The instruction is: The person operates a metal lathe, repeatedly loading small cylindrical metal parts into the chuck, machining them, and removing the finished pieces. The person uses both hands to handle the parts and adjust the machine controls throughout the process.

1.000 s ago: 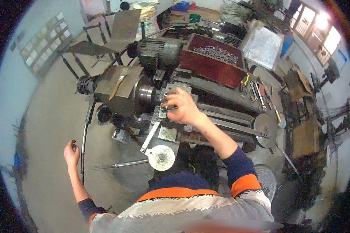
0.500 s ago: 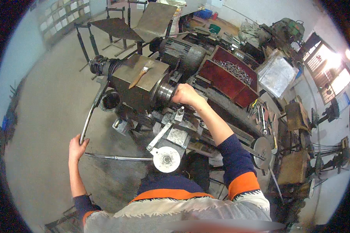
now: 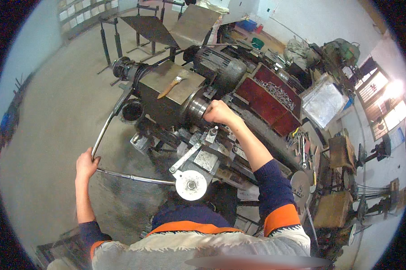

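My left hand (image 3: 85,164) is wrapped round the lower end of a long metal lever (image 3: 107,123), which runs up to the left end of a small lathe's headstock (image 3: 160,96). At the steel chuck (image 3: 197,108) on the headstock's right side, my right hand (image 3: 219,112) is closed, fingers pressed against the chuck's face. What those fingers hold, if anything, is hidden. Below it stands the tool post (image 3: 213,132) on the cross slide. A white round dial plate (image 3: 191,185) sits nearest my body, and a second metal rod (image 3: 135,178) reaches leftward from it, passing close to my left hand.
A wooden-handled brush (image 3: 170,87) lies on the headstock. Behind it are an electric motor (image 3: 218,65) and a dark red box (image 3: 268,96) holding small metal parts. Wrenches (image 3: 304,148) lie at the right. A handwheel (image 3: 302,183) stands near my right elbow.
The whole view has shifted slightly, with the lathe now a little further right and lower. Both hands keep their places on the lever and at the chuck.
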{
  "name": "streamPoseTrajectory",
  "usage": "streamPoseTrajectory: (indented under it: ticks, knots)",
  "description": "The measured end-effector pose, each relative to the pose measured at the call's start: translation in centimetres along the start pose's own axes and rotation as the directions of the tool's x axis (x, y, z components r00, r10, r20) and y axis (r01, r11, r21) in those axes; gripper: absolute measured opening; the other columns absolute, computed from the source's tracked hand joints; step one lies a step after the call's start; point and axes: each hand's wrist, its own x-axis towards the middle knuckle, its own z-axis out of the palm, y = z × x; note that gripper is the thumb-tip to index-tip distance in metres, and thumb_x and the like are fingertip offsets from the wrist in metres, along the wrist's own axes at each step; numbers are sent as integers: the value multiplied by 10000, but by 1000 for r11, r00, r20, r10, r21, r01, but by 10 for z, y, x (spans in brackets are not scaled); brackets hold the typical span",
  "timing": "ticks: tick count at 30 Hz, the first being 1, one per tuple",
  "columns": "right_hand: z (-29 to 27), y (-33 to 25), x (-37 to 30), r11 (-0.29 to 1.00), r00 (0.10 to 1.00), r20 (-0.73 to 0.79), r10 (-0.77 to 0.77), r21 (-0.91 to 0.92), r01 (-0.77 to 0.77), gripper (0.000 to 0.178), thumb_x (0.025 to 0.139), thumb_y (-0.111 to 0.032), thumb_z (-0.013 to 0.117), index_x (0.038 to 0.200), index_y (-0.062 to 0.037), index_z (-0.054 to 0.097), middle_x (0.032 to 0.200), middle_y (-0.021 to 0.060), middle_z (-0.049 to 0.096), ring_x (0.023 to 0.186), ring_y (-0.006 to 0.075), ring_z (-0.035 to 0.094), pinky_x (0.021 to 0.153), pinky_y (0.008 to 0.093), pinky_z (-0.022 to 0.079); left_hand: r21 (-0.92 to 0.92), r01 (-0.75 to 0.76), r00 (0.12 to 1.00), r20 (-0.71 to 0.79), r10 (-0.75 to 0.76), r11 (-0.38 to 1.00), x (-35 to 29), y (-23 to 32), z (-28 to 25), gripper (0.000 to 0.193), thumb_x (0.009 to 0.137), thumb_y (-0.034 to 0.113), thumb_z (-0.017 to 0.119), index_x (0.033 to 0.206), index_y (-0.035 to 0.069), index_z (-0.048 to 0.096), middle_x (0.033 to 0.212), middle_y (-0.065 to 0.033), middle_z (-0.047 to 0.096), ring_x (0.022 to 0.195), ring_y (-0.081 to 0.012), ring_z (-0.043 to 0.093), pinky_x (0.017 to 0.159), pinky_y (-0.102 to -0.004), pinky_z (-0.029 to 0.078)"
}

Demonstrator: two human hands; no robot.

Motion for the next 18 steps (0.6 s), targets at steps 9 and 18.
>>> streamPoseTrajectory:
  ticks: [9, 18]
  knots:
    - [-7, -5, -4, 994, 994, 100, 46, 96, -56, 282, 561, -197, 617, 770, -19, 683, 656, 168, 631, 587, 229, 622, 609, 317, 493, 153, 11, 999, 44, -18, 988, 14, -20, 4, 149, 695, 105, 602, 812, 23, 559, 766, -209, 598, 767, -383, 584, 671, -480, 462]
    - [-13, -4, -5, 978, 986, 132, 97, 171, -119, 280, 562, -187, 607, 758, -1, 676, 621, 129, 625, 565, 161, 585, 559, 294, 459, 484, 10, 969, -221, 111, 875, 160, -152, -6, 37, 646, 47, 589, 661, 29, 617, 700, -166, 615, 676, -302, 625, 584, -396, 492]
